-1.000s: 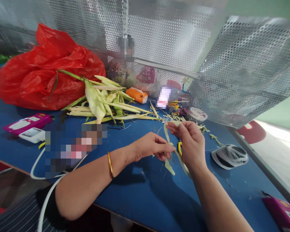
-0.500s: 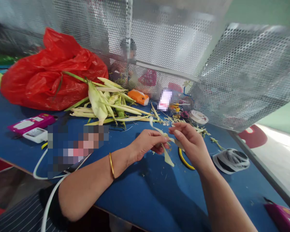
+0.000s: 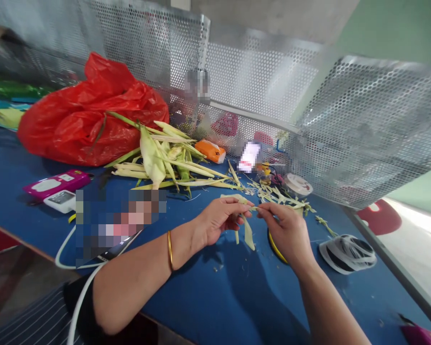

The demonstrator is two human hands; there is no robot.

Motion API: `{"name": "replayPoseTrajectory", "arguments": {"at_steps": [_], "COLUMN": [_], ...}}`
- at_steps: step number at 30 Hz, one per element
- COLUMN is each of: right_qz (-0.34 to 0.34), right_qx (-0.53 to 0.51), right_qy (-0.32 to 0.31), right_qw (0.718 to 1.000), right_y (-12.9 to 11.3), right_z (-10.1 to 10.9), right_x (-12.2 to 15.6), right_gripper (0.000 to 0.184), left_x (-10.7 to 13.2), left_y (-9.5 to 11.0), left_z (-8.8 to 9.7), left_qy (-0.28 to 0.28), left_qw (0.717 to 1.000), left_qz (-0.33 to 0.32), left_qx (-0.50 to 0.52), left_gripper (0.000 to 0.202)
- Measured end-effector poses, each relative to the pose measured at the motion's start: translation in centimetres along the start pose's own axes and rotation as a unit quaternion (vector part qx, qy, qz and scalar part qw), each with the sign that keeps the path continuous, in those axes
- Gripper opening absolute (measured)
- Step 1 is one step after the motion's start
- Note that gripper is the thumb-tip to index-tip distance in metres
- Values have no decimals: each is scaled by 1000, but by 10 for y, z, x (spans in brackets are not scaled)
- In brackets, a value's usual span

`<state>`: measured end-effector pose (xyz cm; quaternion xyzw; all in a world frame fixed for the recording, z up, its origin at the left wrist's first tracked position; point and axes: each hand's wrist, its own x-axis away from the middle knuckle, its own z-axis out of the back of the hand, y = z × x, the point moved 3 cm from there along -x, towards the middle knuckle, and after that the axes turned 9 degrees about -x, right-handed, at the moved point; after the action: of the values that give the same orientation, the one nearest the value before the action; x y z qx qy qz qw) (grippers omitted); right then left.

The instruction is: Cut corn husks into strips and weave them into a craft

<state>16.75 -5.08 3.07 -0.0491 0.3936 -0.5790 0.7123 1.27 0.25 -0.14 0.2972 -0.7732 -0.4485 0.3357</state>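
Note:
My left hand (image 3: 221,219) and my right hand (image 3: 286,231) meet over a blue table (image 3: 208,297), both pinching one pale green leaf strip (image 3: 247,231). The strip's folded part sits between my fingertips and two loose ends hang down below my left hand. A gold bangle circles my left wrist. Partly hidden under my right hand lies a yellow ring-shaped thing (image 3: 273,242).
A pile of pale green leaves (image 3: 165,160) lies beside a red plastic bag (image 3: 89,117). Leaf scraps (image 3: 278,196), an orange box (image 3: 211,151), a white round lid (image 3: 298,183), a reel of clear cord (image 3: 346,251), pink and white devices (image 3: 57,187) and a white cable (image 3: 66,249) surround them. Perforated metal screens (image 3: 362,124) wall the back.
My right hand has come down from its raised position and drawn close to my left. The long upright loop of strip is now folded short between my fingertips. The view shifted slightly.

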Motion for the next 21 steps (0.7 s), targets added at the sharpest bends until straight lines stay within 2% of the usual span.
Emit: {"name": "replayPoseTrajectory", "arguments": {"at_steps": [4, 8, 11, 14, 16, 18, 21], "right_qz": [16, 53, 78, 89, 92, 70, -40], "right_qx": [35, 103, 139, 133, 98, 44, -59], "right_qy": [46, 100, 128, 205, 227, 170, 15], "right_qw": [998, 988, 979, 965, 965, 982, 997], "right_y": [0, 1, -3, -13, -22, -29, -29], "right_z": [1, -2, -1, 8, 11, 5, -19], "right_x": [2, 4, 4, 7, 10, 12, 15], "right_gripper": [21, 24, 23, 19, 18, 24, 28], "left_x": [-4, -3, 1, 3, 2, 1, -2], "left_y": [-5, -5, -1, 5, 7, 8, 8], "left_z": [1, 0, -3, -4, -3, -1, 2], "left_qy": [-40, -41, -47, -54, -50, -34, -10], "left_qw": [998, 997, 997, 996, 995, 995, 993], "left_qz": [24, 47, 39, 20, 10, 1, -14], "left_qx": [35, 49, 54, 66, 82, 96, 118], "left_gripper": [24, 19, 21, 26, 24, 22, 20]}}
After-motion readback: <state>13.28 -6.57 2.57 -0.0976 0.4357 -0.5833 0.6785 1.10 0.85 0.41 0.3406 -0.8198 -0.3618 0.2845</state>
